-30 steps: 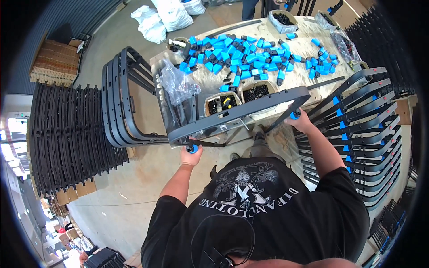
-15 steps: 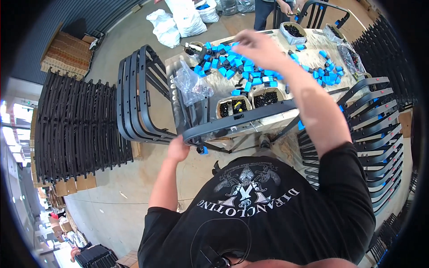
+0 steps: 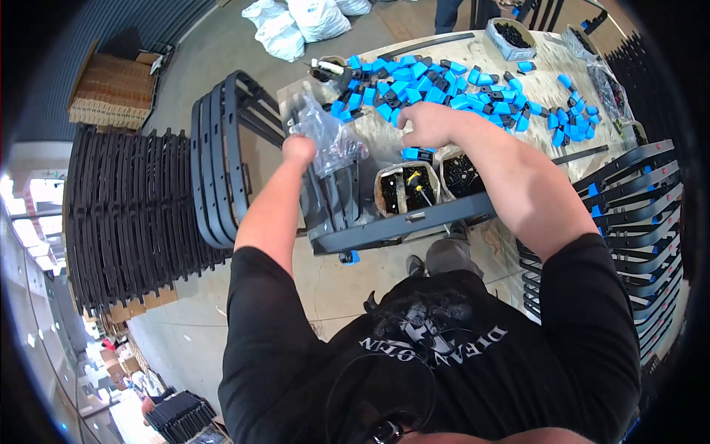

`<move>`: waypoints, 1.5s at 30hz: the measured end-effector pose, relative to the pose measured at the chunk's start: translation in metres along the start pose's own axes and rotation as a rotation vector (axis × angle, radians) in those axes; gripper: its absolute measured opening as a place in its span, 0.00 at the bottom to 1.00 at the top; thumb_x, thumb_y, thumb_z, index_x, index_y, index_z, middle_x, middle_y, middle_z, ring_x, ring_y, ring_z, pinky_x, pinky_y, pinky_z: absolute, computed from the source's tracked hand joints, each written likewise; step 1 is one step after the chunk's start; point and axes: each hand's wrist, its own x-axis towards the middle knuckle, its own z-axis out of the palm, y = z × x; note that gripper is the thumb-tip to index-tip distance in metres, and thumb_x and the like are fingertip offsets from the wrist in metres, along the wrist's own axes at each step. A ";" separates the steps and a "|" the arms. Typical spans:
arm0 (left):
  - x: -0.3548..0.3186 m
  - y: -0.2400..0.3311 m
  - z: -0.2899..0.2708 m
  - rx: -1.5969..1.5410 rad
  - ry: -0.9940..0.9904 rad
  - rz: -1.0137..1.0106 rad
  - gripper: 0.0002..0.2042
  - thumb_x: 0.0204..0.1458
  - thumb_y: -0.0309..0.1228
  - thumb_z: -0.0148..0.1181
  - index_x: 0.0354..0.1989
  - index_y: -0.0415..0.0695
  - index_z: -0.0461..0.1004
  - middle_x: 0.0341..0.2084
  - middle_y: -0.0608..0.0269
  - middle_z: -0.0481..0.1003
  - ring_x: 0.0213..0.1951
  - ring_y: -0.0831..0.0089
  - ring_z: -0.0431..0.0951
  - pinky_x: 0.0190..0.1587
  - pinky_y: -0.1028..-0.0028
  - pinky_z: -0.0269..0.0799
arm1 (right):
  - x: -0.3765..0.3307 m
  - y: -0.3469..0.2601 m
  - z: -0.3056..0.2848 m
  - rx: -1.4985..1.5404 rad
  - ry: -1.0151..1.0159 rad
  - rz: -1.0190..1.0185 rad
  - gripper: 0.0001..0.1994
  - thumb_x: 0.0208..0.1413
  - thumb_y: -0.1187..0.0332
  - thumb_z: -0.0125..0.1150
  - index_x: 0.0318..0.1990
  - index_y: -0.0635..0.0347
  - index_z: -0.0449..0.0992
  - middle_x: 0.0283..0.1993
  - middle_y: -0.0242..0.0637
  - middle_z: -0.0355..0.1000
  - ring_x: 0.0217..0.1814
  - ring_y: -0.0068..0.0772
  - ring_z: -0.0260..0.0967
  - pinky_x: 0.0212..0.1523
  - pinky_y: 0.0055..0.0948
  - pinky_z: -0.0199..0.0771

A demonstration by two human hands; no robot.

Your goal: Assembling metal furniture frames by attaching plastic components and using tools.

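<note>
My left hand (image 3: 299, 150) is closed beside a clear plastic bag (image 3: 333, 144) at the table's left side; what its fingers hold, if anything, is hidden. My right hand (image 3: 427, 124) reaches over the table at the near edge of a pile of blue-and-black plastic caps (image 3: 429, 81). Its fingers are curled together, and I cannot make out what is in them. A dark metal frame (image 3: 451, 213) lies along the table's near edge, a blue-and-black cap (image 3: 349, 257) at its lower left. Just behind it sit bins of small black parts (image 3: 460, 174), one with a yellow-and-black screwdriver (image 3: 419, 186).
Dark curved frames (image 3: 218, 159) stand left of the table (image 3: 603, 107), more (image 3: 636, 222) on the right. A tall stack of black frames (image 3: 137, 214) is further left. White sacks (image 3: 318, 18) lie beyond, and another person's leg (image 3: 447, 15) shows at the far side.
My left hand has left the frame's corner and moved up beside the plastic bag. My right hand has come down nearer from above the caps. The frame's left end sits lower in view.
</note>
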 end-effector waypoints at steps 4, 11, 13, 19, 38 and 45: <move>0.063 -0.079 0.020 -0.624 -0.072 -0.349 0.14 0.53 0.22 0.55 0.45 0.36 0.82 0.38 0.53 0.82 0.38 0.59 0.83 0.43 0.60 0.79 | 0.009 -0.016 -0.006 0.027 -0.101 -0.073 0.23 0.52 0.57 0.66 0.54 0.61 0.80 0.54 0.52 0.78 0.57 0.52 0.76 0.59 0.45 0.75; 0.065 -0.028 0.063 -0.196 -0.735 0.006 0.11 0.51 0.28 0.68 0.44 0.41 0.83 0.38 0.58 0.82 0.35 0.61 0.83 0.39 0.61 0.80 | 0.002 -0.011 -0.015 0.043 -0.190 0.014 0.26 0.54 0.57 0.67 0.58 0.62 0.77 0.59 0.52 0.76 0.62 0.51 0.73 0.62 0.44 0.73; 0.072 -0.038 0.068 0.856 -0.684 0.596 0.18 0.48 0.39 0.72 0.46 0.46 0.83 0.42 0.52 0.84 0.39 0.54 0.84 0.45 0.59 0.80 | 0.002 -0.018 -0.019 0.050 -0.188 0.006 0.26 0.54 0.57 0.67 0.58 0.62 0.77 0.59 0.52 0.76 0.62 0.51 0.73 0.61 0.44 0.74; 0.035 -0.017 0.091 0.609 -0.391 0.533 0.17 0.50 0.43 0.67 0.43 0.45 0.84 0.40 0.48 0.83 0.47 0.49 0.83 0.52 0.58 0.79 | 0.000 -0.009 -0.016 0.040 -0.186 0.018 0.26 0.54 0.57 0.67 0.58 0.62 0.78 0.57 0.52 0.77 0.60 0.51 0.75 0.60 0.45 0.74; 0.018 -0.007 0.091 0.614 -0.370 0.712 0.13 0.55 0.36 0.56 0.40 0.44 0.83 0.42 0.49 0.83 0.45 0.49 0.83 0.49 0.58 0.79 | 0.005 -0.010 -0.014 -0.038 -0.200 0.017 0.25 0.54 0.57 0.67 0.55 0.62 0.79 0.54 0.48 0.79 0.57 0.49 0.77 0.57 0.42 0.76; 0.015 -0.013 0.046 0.742 -0.395 0.690 0.11 0.55 0.31 0.57 0.39 0.41 0.83 0.39 0.50 0.84 0.40 0.55 0.85 0.44 0.59 0.81 | 0.004 -0.018 -0.019 -0.072 -0.180 -0.013 0.24 0.54 0.57 0.67 0.56 0.61 0.79 0.53 0.47 0.80 0.56 0.46 0.77 0.57 0.41 0.77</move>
